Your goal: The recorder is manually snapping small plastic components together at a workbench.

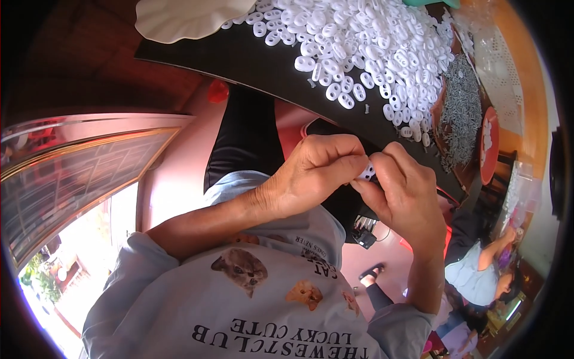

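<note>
fingers of the left hand (320, 173) and the right hand (411, 184) pinched together, thumb against forefinger, on one small white oval piece (368, 173); the piece sits between the two hands, just off the near edge of the black tabletop (257, 64), with dark holes partly in sight and much of its outline covered; judged by its look, it should be light, stiff and smooth, probably plastic, more apt to slip from a loose pinch than to break; the rim offers the surest hold, thumb and forefinger on opposite edges, the holes left free; beyond lies a broad heap of similar white pieces (371, 45), with a few small grey metal bits (368, 109), seemingly springs, loose near its front; to the right, a dense mass of grey metal parts (460, 102), with a red dish (489, 166) just beside; at upper left, a cream scalloped dish (185, 19); a co-worker (475, 276) appears well apart at lower right; the chief obstruction is the hands themselves, which hide most of the grip, while crowding in the heap would hamper lifting any single piece.
</note>
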`<state>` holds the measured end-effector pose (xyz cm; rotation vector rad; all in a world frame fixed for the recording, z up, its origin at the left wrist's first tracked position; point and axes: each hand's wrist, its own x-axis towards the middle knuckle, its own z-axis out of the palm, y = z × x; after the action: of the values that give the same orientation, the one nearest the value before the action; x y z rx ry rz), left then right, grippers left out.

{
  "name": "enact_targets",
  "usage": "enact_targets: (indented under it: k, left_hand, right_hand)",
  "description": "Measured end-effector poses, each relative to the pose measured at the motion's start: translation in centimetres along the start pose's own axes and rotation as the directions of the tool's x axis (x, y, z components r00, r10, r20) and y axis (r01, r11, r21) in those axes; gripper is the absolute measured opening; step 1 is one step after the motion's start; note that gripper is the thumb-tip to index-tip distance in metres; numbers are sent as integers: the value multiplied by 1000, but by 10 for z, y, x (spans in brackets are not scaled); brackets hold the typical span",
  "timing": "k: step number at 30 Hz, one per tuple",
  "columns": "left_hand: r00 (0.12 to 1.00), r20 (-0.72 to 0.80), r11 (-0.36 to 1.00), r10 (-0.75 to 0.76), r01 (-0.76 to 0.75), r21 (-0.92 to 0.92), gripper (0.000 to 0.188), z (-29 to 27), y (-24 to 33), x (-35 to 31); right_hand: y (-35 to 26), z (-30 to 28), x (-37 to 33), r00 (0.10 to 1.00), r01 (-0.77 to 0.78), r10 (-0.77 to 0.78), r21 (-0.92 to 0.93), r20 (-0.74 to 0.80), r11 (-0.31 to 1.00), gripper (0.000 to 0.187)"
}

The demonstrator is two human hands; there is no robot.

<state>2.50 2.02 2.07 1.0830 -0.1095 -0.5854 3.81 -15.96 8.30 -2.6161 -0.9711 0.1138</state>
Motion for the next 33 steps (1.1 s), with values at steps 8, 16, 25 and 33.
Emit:
enact_targets:
  k: [8,16,25,33]
  left_hand:
    - [989,103,960,109,-131,247,17,-4,-8,-1]
    - [974,55,970,-218,223,-98,20,3,-3,-10]
    - [977,111,971,-181,195,-139,22,12,5,-15]
    - [995,60,997,79,-79,1,21,20,2,-25]
  right_hand:
    - [0,1,-4,997,28,-31,40,67,999,26]
    - [-10,15,-13,1000,10,-9,-67,22,998,32]
    - [-6,26,-21,997,20,6,339,-75,941,31]
    - [-14,23,-35,999,-48,48,205,5,978,28]
